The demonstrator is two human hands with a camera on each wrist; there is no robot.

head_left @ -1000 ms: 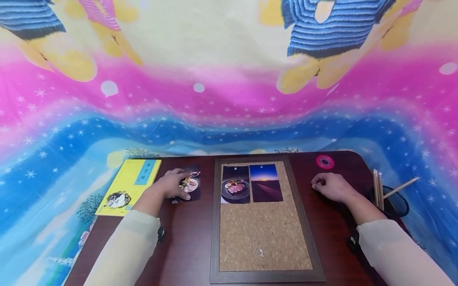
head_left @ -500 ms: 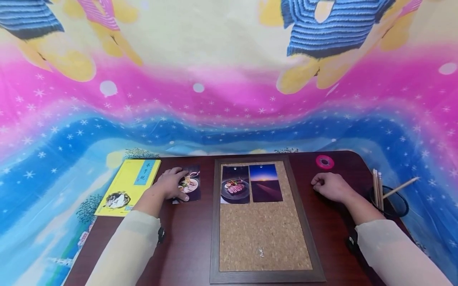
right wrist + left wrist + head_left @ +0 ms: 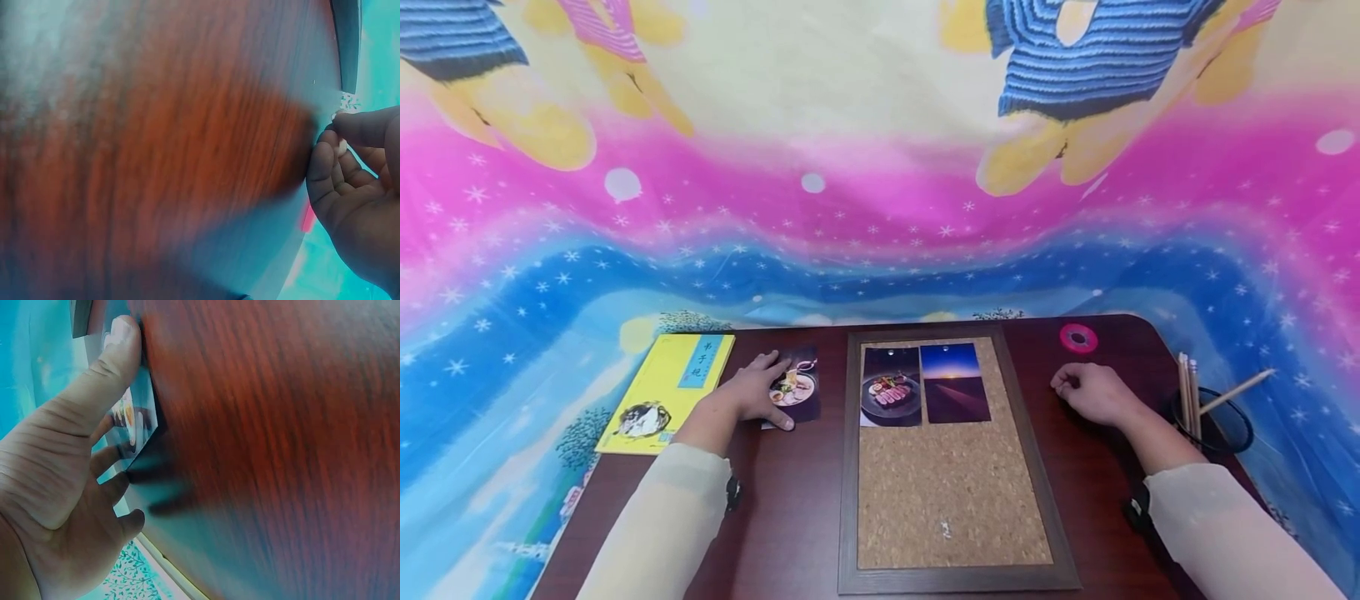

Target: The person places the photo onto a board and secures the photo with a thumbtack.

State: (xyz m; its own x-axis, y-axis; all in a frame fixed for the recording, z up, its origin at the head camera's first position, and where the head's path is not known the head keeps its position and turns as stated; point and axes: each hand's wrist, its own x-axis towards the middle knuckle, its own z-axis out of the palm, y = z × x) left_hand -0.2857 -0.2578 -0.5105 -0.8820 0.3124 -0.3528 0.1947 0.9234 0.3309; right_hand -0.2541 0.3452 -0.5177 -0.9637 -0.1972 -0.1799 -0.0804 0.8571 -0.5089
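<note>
My left hand (image 3: 751, 393) reaches over a photo print of a noodle bowl (image 3: 795, 390) on the table, its fingers spread across the left side. In the left wrist view my thumb lies along the print (image 3: 146, 412). My right hand (image 3: 1092, 393) rests at the table's right, thumb and forefinger brought together. Between those fingers the right wrist view shows a small white piece (image 3: 342, 147); I cannot tell its kind. Between my hands lies a framed cork board (image 3: 955, 492), with a steak photo (image 3: 891, 392) and a sunset photo (image 3: 957, 390) side by side along its top.
A yellow book (image 3: 655, 400) lies at the table's left edge. Pink ring-shaped tape (image 3: 1078, 338) sits beyond my right hand. At the right edge stands a black mesh holder (image 3: 1228, 433) with several pencils (image 3: 1193, 396). A small white mark (image 3: 946, 530) shows low on the cork.
My left fingers and thumb have spread wider over the noodle print, which shows a little more. My right hand stays in place. The head view has shifted slightly.
</note>
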